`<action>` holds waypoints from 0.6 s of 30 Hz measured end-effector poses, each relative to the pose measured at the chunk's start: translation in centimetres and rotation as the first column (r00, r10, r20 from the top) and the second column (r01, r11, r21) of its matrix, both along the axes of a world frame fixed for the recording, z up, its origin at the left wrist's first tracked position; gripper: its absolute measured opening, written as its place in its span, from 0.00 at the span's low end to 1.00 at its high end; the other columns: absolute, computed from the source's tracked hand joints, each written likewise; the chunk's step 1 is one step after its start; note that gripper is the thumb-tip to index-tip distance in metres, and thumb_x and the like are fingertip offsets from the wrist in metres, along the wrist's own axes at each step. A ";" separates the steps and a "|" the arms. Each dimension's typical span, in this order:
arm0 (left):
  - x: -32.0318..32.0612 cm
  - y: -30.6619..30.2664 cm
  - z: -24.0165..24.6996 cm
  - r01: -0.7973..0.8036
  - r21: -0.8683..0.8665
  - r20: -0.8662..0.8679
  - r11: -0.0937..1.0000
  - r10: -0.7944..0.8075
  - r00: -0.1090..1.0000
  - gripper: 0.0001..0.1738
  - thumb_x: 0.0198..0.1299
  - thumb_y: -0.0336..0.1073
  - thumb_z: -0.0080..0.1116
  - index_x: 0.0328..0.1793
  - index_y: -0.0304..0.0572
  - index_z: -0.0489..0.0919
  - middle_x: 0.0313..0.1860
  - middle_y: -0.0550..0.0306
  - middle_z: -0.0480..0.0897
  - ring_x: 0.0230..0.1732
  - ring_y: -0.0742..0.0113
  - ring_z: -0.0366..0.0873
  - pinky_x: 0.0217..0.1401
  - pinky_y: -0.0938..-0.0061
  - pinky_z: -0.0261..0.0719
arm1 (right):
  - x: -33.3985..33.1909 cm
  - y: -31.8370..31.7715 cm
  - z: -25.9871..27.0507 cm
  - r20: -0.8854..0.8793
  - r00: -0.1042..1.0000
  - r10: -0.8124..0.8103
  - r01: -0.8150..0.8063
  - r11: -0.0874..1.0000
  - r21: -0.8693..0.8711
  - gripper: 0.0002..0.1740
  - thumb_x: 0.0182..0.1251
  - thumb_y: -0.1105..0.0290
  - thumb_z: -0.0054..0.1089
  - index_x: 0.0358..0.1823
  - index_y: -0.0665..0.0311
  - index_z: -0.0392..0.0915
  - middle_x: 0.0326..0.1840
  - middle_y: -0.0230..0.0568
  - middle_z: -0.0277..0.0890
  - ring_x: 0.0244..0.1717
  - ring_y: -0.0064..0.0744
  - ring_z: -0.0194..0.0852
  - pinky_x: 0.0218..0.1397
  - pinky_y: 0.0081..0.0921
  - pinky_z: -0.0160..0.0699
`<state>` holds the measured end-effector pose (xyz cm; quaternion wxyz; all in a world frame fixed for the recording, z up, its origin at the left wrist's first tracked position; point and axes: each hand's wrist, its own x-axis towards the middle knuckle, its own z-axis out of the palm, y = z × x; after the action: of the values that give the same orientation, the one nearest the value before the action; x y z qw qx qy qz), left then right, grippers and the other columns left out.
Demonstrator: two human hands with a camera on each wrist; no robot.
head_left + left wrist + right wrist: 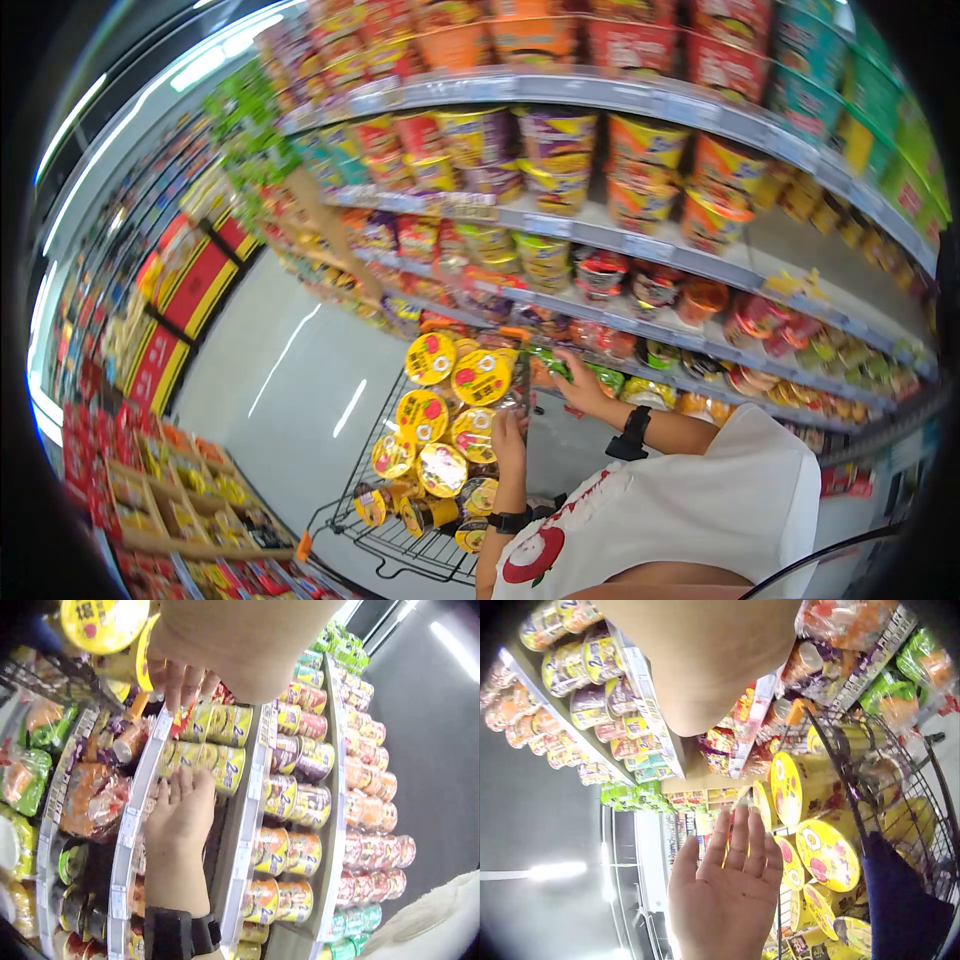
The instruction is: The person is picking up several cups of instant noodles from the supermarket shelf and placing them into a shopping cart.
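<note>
In the head view my left hand (509,432) is at the side of a wire shopping cart (385,545) heaped with yellow-lidded instant noodle cups (422,416). Its palm shows in the right wrist view, the left hand (724,900) having straight fingers, beside the yellow cups (828,855). My right hand (583,384) reaches out past the cart's other side, toward the lower shelves. From the left wrist camera, the right hand (181,810) overlaps yellow-green noodle cups (202,761) on a shelf, fingers extended and apart. Neither hand holds anything visible.
Shelves (640,245) of stacked noodle cups line one side of the aisle. Bagged goods (94,799) fill a lower shelf. Across the pale floor (285,340), a wooden display rack (165,490) with packets stands opposite. A black wristband (632,433) is on the right wrist.
</note>
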<state>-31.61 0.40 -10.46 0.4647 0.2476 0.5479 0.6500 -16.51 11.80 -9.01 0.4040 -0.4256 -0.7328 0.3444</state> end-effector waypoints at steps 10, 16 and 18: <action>21.2 4.0 3.8 0.484 0.100 -0.178 0.869 -0.463 0.868 0.14 0.66 0.32 0.43 0.55 0.35 0.68 0.47 0.51 0.76 0.46 0.67 0.76 0.46 0.76 0.74 | 22.9 -4.1 4.4 0.011 0.970 -0.242 0.237 0.955 0.177 0.27 0.56 0.72 0.55 0.59 0.64 0.63 0.58 0.52 0.66 0.59 0.50 0.63 0.61 0.37 0.63; 31.9 5.7 1.4 0.618 0.183 -0.326 0.764 -0.546 0.771 0.15 0.65 0.31 0.44 0.58 0.37 0.66 0.53 0.51 0.73 0.54 0.65 0.72 0.55 0.75 0.70 | 34.1 -7.4 3.5 -0.067 0.890 -0.450 0.455 0.878 0.146 0.26 0.53 0.76 0.55 0.57 0.65 0.66 0.52 0.48 0.72 0.55 0.46 0.71 0.57 0.34 0.68; 34.2 5.8 2.1 0.676 0.196 -0.392 0.710 -0.575 0.718 0.16 0.65 0.30 0.43 0.58 0.36 0.65 0.54 0.51 0.73 0.56 0.65 0.71 0.57 0.74 0.68 | 36.6 -8.5 4.0 -0.072 0.864 -0.498 0.503 0.855 0.124 0.22 0.55 0.74 0.54 0.54 0.66 0.67 0.50 0.48 0.73 0.53 0.46 0.72 0.56 0.34 0.69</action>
<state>2.61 6.22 -8.35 0.5219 0.5899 0.3786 0.4861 20.08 3.31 -4.98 0.5217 -0.5658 -0.6116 0.1836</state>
